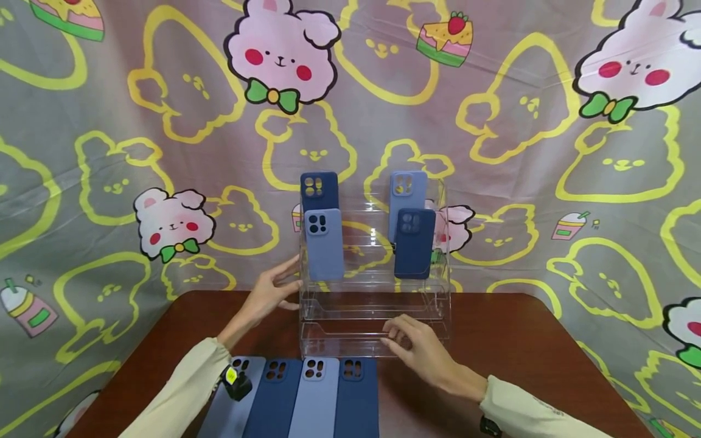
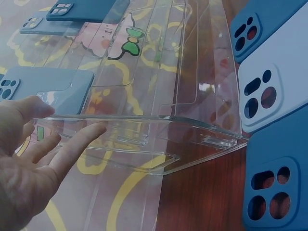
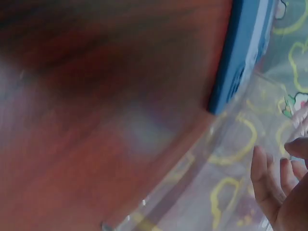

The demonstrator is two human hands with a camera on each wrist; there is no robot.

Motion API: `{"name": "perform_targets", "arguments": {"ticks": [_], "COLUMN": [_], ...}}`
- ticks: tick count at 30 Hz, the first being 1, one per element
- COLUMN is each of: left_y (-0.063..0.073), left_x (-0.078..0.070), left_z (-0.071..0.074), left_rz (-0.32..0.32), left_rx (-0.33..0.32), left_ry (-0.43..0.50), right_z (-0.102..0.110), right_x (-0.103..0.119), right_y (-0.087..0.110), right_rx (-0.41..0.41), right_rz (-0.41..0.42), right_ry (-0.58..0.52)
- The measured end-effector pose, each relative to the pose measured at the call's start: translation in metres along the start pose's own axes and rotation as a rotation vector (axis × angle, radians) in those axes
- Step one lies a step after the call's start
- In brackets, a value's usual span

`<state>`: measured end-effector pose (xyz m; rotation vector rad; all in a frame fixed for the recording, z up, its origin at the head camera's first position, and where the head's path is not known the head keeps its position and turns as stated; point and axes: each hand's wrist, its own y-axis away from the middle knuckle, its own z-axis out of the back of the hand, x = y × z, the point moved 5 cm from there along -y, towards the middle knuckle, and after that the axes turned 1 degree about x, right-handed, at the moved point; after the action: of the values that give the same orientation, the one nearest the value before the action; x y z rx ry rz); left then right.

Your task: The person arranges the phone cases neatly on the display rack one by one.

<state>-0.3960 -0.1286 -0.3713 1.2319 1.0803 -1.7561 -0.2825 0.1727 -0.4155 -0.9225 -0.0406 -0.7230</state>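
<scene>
A clear tiered display stand stands on the table. On its left side, a dark blue phone case is behind a light blue phone case; on its right, a light blue phone case is behind a dark blue phone case. My left hand is at the stand's left side, thumb and fingers spread; whether the fingertips touch it I cannot tell. In front of the lowest tiers hovers my right hand, fingers loosely bent, nothing visible in them.
A row of several phone cases, alternating light and dark blue, lies on the brown table before the stand. The left sleeve passes over the row's left end. A patterned cloth hangs behind the table.
</scene>
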Motion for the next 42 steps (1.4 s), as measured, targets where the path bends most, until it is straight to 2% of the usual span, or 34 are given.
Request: {"name": "perform_targets", "arguments": {"ticks": [4, 10, 15, 22, 28, 31, 35, 39, 42], "left_y": [0.000, 0.001, 0.002, 0.003, 0.001, 0.000, 0.000, 0.000, 0.001], "left_x": [0.000, 0.000, -0.001, 0.000, -0.001, -0.002, -0.002, -0.002, -0.002], "left_z": [-0.001, -0.002, -0.002, -0.002, -0.002, -0.002, -0.003, -0.003, -0.002], "left_rz": [-0.011, -0.022, -0.023, -0.011, -0.021, -0.032, -0.033, -0.019, -0.014], "left_rx": [0.002, 0.012, 0.003, -0.003, -0.002, 0.005, 0.010, 0.003, 0.001], "left_ry": [0.003, 0.015, 0.011, 0.003, -0.011, -0.021, -0.027, -0.025, -0.023], "right_z": [-0.015, -0.039, -0.052, -0.059, -0.061, -0.063, -0.069, -0.069, -0.063], "right_x": [0.002, 0.005, 0.007, 0.008, 0.004, -0.001, -0.014, -0.014, -0.005], "right_y": [0.004, 0.014, 0.022, 0.029, 0.032, 0.034, 0.039, 0.039, 0.034], "right_rx": [0.128, 0.419, 0.541, 0.600, 0.685, 0.697, 0.689, 0.662, 0.625], "right_rz": [-0.078, -0.232, -0.350, -0.419, -0.510, -0.562, -0.596, -0.640, -0.721], "right_ry": [-0.056, -0.135, -0.118, -0.053, -0.057, -0.105, -0.093, -0.184, -0.364]}}
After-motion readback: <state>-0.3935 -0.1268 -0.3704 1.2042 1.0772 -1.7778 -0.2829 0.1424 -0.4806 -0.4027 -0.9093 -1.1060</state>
